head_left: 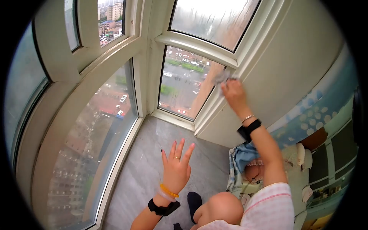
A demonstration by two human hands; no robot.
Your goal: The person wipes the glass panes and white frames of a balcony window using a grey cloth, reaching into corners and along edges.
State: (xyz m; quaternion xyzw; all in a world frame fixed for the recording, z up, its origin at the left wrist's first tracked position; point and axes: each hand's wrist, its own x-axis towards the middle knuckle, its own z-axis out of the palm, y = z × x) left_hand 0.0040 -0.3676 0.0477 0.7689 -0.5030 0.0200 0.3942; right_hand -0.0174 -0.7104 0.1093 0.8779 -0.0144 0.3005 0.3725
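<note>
Splaying left hand [176, 170], right hand [234, 94] gripping cloth [220, 78]

The right hand [234, 95] grips a blurred cloth [222, 77].

- Cloth [220, 78]: in right hand [234, 94], at right frame [210, 102] of lower window [183, 82].
- Left hand [177, 171]: over floor [140, 155].
- Upper window [212, 19]: directly above lower window.
- Large side window [92, 153]: left of floor.
</note>
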